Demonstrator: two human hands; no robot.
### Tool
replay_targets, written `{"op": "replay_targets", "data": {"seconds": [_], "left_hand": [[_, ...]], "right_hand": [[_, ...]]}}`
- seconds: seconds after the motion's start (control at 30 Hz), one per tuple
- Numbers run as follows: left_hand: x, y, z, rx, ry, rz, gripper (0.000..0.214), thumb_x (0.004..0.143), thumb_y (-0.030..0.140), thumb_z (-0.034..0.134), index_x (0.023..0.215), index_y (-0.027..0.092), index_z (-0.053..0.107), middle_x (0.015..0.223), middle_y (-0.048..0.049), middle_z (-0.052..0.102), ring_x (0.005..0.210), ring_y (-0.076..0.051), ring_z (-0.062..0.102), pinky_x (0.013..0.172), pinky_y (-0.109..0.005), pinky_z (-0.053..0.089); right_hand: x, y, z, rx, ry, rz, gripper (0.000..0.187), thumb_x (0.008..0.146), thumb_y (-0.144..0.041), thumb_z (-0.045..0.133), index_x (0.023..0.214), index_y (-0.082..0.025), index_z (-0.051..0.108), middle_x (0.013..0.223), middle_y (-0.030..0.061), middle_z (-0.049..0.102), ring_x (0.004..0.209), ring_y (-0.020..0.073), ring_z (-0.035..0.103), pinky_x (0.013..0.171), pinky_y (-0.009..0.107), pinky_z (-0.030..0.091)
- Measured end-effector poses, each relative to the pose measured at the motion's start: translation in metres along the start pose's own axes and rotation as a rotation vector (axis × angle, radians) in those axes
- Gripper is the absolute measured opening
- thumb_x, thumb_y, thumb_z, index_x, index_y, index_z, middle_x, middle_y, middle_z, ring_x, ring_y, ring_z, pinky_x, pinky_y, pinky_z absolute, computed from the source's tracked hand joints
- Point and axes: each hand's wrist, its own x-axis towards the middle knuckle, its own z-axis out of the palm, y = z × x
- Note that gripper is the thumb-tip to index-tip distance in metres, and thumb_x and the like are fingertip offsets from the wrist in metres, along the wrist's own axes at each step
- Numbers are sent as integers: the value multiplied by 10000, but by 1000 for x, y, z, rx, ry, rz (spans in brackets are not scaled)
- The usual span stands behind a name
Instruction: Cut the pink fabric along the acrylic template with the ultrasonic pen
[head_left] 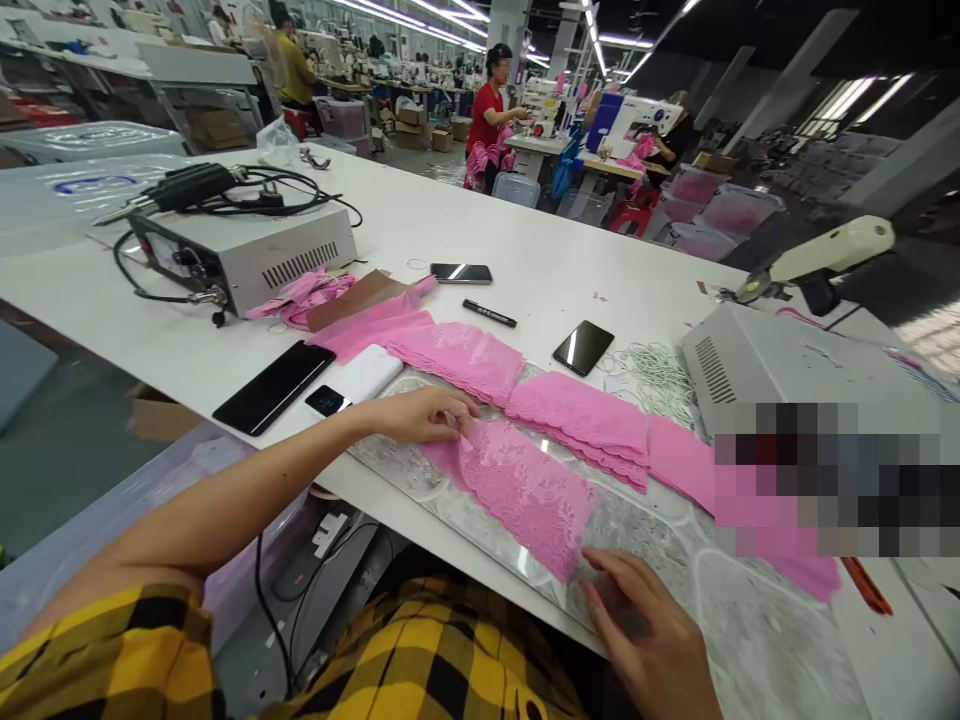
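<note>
Can't read the print on the pen (490, 313) past the lace (529, 490); our left hand (431, 412) pinches its left end, right hand (651, 625) loosely spread by its right.

A marker (489, 313) lies between a phone (460, 273) and a second phone (583, 347) on the white table (420, 220) — beyond it, a person (487, 110) in red stands near cardboard boxes (411, 135)

White lettering is running along a black marker (490, 313), pale marks are glowing on the dark display (328, 401) of a white device (369, 372), both appearing too small to read, no text showing legibly
</note>
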Motion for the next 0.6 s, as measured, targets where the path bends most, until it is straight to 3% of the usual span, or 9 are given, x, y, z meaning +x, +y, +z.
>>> {"op": "replay_targets", "data": {"seconds": [0.2, 0.4, 0.5, 0.6], "left_hand": [[-9, -11, 2, 53, -6, 1, 134, 887, 156, 594, 882, 180, 726, 1369, -93, 563, 1091, -210, 613, 887, -293, 474], [-21, -13, 2, 95, -8, -6, 170, 861, 93, 600, 882, 191, 737, 1403, -81, 547, 1205, -231, 580, 998, -321, 461], [-27, -8, -2, 112, -20, -2, 233, 837, 54, 598, 960, 194, 737, 1428, -88, 533, 1245, -245, 567, 1010, -329, 473], [-35, -2, -4, 136, -22, 13, 250, 833, 137, 681, 1068, 213, 717, 1462, -101, 502, 1294, -262, 536, 1046, -361, 465]], "right_hand": [[9, -2, 17, -47, -74, -150, 210, 887, -351, 609, 1057, -246, 671, 933, 53, 685, 821, 175, 698, 718, 279, 614], [5, 6, 23, -94, -98, -216, 260, 873, -384, 620, 1086, -244, 676, 950, 67, 682, 827, 190, 709, 703, 277, 622], [3, 15, 21, -93, -144, -225, 302, 853, -380, 652, 1121, -245, 679, 987, 77, 691, 851, 196, 718, 713, 266, 622], [-2, 26, 24, -65, -177, -219, 314, 851, -386, 660, 1132, -251, 693, 983, 79, 705, 835, 192, 726, 679, 239, 613]]}}
